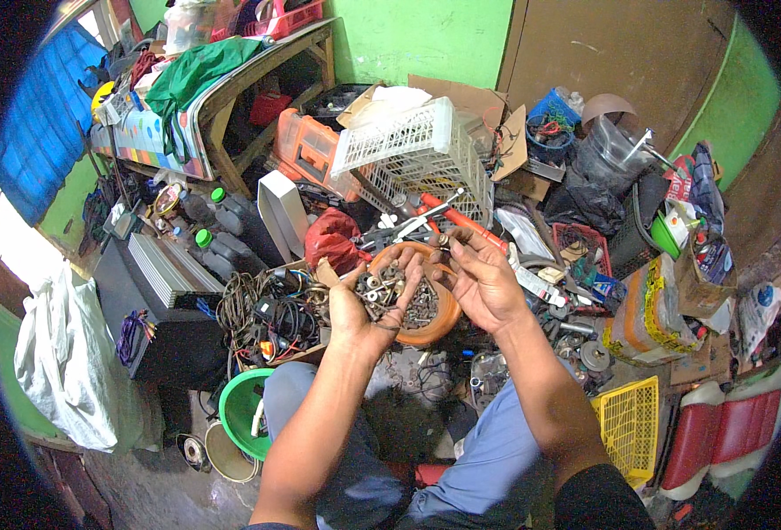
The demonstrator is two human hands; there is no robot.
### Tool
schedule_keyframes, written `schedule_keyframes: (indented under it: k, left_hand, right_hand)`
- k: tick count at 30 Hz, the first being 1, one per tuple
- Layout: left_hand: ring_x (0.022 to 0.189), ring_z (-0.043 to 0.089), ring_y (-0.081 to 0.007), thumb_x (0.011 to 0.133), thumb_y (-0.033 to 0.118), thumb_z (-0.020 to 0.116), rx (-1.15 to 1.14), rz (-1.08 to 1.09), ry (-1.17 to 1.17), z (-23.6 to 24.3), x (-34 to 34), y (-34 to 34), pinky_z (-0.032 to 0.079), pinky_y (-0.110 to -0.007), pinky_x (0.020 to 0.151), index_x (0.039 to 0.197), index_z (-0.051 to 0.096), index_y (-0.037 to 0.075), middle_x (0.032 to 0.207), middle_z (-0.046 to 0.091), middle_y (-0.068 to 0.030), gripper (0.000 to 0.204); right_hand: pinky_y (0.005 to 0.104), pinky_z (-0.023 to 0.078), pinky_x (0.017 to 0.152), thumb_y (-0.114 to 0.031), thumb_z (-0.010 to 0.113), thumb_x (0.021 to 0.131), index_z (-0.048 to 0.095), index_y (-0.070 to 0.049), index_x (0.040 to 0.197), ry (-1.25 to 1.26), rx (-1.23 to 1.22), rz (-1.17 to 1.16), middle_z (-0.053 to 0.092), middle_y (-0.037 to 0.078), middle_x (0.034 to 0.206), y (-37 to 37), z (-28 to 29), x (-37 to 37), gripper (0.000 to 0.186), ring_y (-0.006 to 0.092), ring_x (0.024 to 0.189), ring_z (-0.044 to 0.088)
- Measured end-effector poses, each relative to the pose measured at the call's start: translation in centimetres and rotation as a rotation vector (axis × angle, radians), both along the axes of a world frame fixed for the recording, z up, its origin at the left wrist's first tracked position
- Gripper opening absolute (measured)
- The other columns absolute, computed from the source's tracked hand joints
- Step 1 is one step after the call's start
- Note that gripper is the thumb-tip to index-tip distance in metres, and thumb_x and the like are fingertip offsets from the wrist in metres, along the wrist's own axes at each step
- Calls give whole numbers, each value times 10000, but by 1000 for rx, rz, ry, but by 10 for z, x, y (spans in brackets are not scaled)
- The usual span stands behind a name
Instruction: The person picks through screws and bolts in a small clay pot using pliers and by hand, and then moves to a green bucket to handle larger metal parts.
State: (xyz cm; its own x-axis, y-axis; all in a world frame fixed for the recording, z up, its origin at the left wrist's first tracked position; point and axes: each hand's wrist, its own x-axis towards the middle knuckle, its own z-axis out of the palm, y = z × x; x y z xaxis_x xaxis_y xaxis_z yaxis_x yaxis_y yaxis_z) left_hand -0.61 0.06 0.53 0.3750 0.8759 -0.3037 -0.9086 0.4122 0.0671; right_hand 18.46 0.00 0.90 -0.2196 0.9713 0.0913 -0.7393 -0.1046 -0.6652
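My left hand (355,316) is cupped palm up, cradling a heap of metal nuts and bolts (380,290). Beneath and just beyond it sits an orange round bowl (448,316), holding many more small fasteners (421,306). Over the bowl's right side is my right hand (489,281), its thumb and fingertips pinching a small brassy metal piece (444,240), perhaps a nut or bolt; its exact kind is too small to tell. The left fingers partly cover the bowl's contents.
A tangle of cables (262,309) lies left of the bowl, with a green basin (242,411) nearer me. Beyond stand a white plastic crate (399,146) and an orange case (307,155). At right are a yellow basket (627,424) and a taped box (651,309).
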Motion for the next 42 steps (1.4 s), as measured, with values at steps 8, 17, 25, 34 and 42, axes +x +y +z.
schedule_keyframes:
  k: [8, 17, 25, 34, 42]
  left_hand:
    - [1268, 563, -396, 1067, 279, 283, 21, 5, 58, 9, 2, -2, 492, -517, 1095, 1346, 475, -84, 1377, 542, -269, 497]
    - [1182, 632, -318, 1066, 305, 291, -9, 3, 212, 5, 11, -3, 557, -450, 1004, 1296, 547, -56, 1312, 613, -206, 499]
    - [1042, 679, -233, 1011, 250, 323, 55, -10, 290, -5, 10, -6, 600, -351, 870, 1269, 602, 27, 1193, 671, -122, 441]
    - [1064, 677, -211, 1053, 315, 336, 352, -172, -186, -43, -6, 4, 593, -365, 905, 1285, 592, 13, 1243, 669, -119, 459]
    - [1138, 645, -290, 1072, 308, 320, -14, -28, 288, 7, 17, -7, 542, -424, 1014, 1289, 566, -32, 1270, 649, -164, 472]
  right_hand:
    - [257, 561, 757, -23, 711, 911, 650, 10, 1088, -1006, 178, -422, 704, 92, 1018, 5, 10, 1, 190, 109, 847, 670]
    - [428, 505, 913, -93, 765, 800, 740, -53, 1004, -1251, 771, -555, 691, 122, 1022, -2, 12, -4, 210, 312, 1023, 646]
    - [486, 397, 1086, -88, 780, 750, 766, -112, 1054, -1393, 1001, -450, 619, 95, 1188, -24, 11, -36, 305, 342, 1230, 513]
    - [454, 428, 1025, -61, 743, 782, 673, -44, 938, -1301, 914, -429, 655, 86, 1131, -18, 10, -35, 172, 321, 1144, 568]
    - [339, 535, 796, -6, 705, 878, 645, -2, 973, -1079, 611, -562, 687, 129, 984, -21, 16, -25, 113, 220, 886, 686]
